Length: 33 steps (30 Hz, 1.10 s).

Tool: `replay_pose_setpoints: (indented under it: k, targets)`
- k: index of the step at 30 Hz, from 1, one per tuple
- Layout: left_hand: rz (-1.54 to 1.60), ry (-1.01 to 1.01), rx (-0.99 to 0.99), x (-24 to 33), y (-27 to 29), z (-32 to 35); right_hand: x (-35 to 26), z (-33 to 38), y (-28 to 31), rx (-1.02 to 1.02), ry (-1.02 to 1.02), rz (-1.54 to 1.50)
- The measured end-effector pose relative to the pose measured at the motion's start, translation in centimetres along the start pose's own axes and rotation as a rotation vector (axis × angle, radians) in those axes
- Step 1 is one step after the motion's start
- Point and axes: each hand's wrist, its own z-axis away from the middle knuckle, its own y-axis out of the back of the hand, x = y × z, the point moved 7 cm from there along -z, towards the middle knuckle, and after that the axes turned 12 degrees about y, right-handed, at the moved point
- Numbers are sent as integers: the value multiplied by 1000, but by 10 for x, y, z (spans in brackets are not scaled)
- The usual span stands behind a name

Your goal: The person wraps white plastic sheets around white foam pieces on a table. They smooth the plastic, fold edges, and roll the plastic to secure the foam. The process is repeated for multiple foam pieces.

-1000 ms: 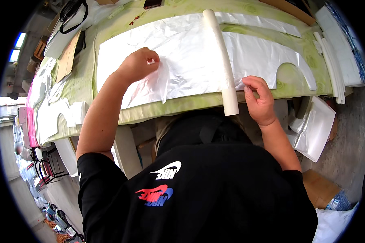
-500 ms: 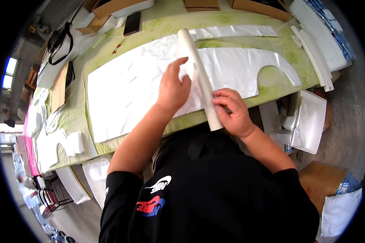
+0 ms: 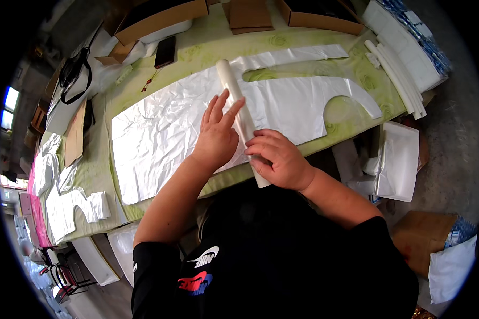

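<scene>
Head view: white roll [image 3: 238,101] lies across plastic sheet [image 3: 165,133] on green table [image 3: 298,45]. Left hand [image 3: 216,135] flat, fingers spread, pressing roll and sheet. Right hand [image 3: 278,158] curled over roll's near end. Step looks like rolling; next needs even pressure from both palms.

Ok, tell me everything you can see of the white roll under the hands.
The white roll is a long, slim cylinder of thin, smooth, plastic-looking sheet. It lies slantwise across the crinkled white sheet on the green table, its far end near the table's middle, its near end past the front edge. The left hand presses flat on it, fingers spread; the right hand grips its lower part.
</scene>
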Motion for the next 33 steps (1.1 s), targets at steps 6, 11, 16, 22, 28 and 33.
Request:
replay_pose_setpoints:
  k: [6, 11, 16, 22, 28, 33]
  targets:
    - [25, -87, 49, -4, 1, -10, 32, -11, 9, 87, -86, 144]
    - [47, 13, 138, -16, 15, 18, 97, -20, -16, -71, -187, 568]
    - [24, 201, 113, -46, 24, 56, 128, -68, -48, -400, -497, 530]
    - [119, 316, 160, -62, 28, 73, 154, -95, -75, -336, -519, 548]
    - [560, 375, 498, -92, 37, 80, 33, -94, -112, -255, 101, 349]
    - [194, 172, 240, -65, 33, 63, 68, -75, -105, -266, -67, 429]
